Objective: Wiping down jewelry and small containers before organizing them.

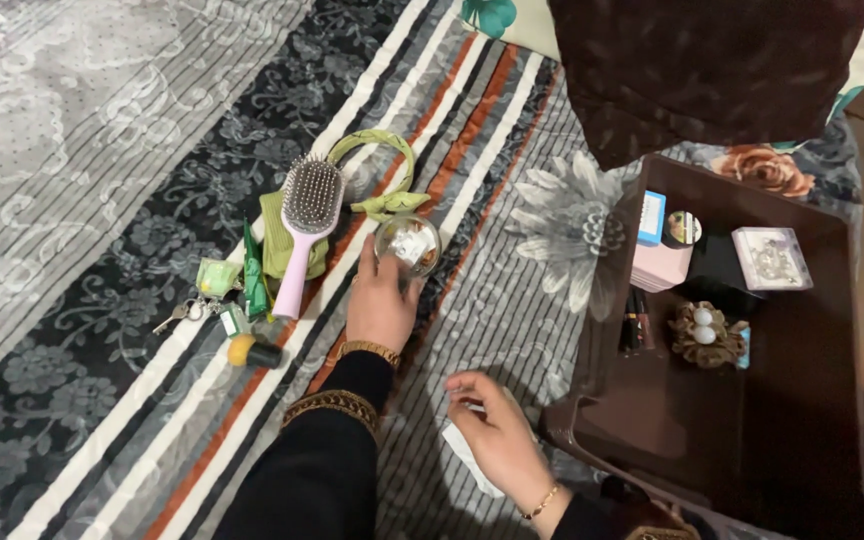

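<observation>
I am reaching my left hand [382,300] out over the striped bedspread [102,300] and closing my fingers around the near side of a small clear round container [408,244] with pale bits inside; it is sitting on the bedspread near the middle, on the orange and white stripes. My grip is partly curled, the fingertips touching the container's rim.

My right hand [497,435] is lying nearer to me, toward the bedspread's near edge, loosely curled with the fingers bent over a white piece of paper or cloth [467,455]; I cannot tell whether I am gripping it or only resting on it.

Just beside the container, on its left, a pink hairbrush [307,225] is lying across a folded green cloth [277,240], and a green headband [377,170] is arching behind them. Further left, a bunch of keys [187,310], a green tube [252,275] and a yellow and black stick [252,350] are lying together.

On the right, a dark brown tray [752,440] is sitting at the bedspread's right edge, holding a small clear box [772,258], a pink pad [660,265] and a hair tie with white beads [704,332].
</observation>
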